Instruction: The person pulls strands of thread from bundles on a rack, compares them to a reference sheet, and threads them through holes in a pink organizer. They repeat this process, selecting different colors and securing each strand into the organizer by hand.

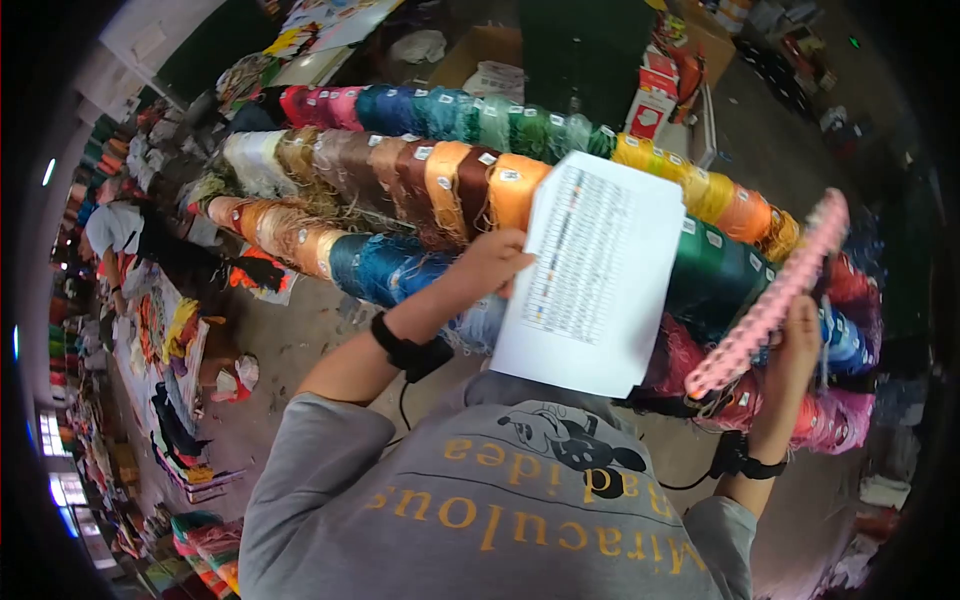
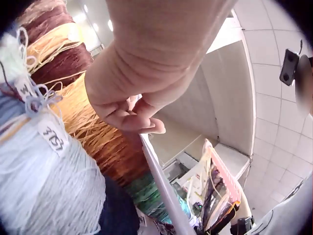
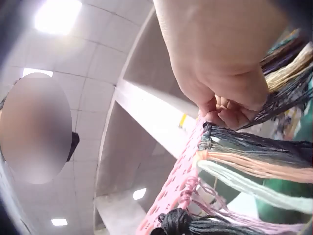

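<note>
My left hand (image 1: 492, 262) pinches the left edge of a stack of white paper sheets (image 1: 600, 270) printed with a table of small text. In the left wrist view that hand's fingers (image 2: 134, 120) curl over the paper's edge. My right hand (image 1: 797, 335) grips a long pink plastic strip with holes (image 1: 770, 295), held at a slant. Hanks of thread (image 3: 259, 166) in black, peach, pale green and mauve are knotted along the strip in the right wrist view, and the curled fingers sit at its edge.
Rows of coloured thread spools with white labels, such as an orange one (image 1: 515, 190) and a dark green one (image 1: 705, 265), run across in front of me. A red and white box (image 1: 655, 95) stands behind them. Another person (image 1: 125, 235) bends over a cluttered table at the left.
</note>
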A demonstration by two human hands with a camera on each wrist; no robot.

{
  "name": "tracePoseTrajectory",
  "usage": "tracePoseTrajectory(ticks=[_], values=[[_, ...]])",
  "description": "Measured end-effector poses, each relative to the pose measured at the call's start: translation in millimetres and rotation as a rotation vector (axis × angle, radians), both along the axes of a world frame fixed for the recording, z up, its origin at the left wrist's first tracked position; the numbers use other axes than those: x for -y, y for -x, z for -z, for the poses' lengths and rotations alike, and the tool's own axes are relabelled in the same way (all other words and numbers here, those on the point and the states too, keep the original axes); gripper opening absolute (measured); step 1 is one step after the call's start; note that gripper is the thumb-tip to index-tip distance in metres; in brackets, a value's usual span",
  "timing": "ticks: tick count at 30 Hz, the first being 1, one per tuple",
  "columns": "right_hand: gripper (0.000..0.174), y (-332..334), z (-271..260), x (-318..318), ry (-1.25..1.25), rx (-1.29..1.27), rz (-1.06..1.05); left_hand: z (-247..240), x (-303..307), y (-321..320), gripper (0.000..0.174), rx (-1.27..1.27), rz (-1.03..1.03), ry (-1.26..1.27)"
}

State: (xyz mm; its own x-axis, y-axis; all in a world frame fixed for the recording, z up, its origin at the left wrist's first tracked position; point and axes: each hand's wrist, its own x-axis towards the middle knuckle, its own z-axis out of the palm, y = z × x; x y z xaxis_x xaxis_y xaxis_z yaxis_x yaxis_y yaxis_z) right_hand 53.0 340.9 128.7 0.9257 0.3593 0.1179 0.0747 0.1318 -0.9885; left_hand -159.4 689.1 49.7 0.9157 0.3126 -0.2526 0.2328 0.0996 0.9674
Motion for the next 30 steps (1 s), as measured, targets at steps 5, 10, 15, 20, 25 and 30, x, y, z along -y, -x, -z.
tracePoseTrajectory(ticks=[5,10,15,20,25,30], values=[[0.017,24,63,-83,0.331,-0.152,-0.282,19,10,-11,0.015,0.049,0.019,0.014],[0.019,15,114,-95,0.488,-0.034,-0.472,17,-7,6,0.021,0.039,-0.047,-0.17],[0.023,19,91,-91,0.687,0.126,-0.412,15,-48,20,0.015,0.063,-0.264,-0.372],[0.025,24,61,-89,0.904,0.28,-0.32,16,-55,-2,0.014,0.082,-0.277,-0.535],[0.024,33,47,-89,0.897,0.354,-0.275,8,-33,-35,0.02,-0.012,-0.296,-0.817],[0.022,42,42,-86,0.876,0.353,-0.284,8,-28,-53,0.021,-0.196,-0.275,-0.981]])
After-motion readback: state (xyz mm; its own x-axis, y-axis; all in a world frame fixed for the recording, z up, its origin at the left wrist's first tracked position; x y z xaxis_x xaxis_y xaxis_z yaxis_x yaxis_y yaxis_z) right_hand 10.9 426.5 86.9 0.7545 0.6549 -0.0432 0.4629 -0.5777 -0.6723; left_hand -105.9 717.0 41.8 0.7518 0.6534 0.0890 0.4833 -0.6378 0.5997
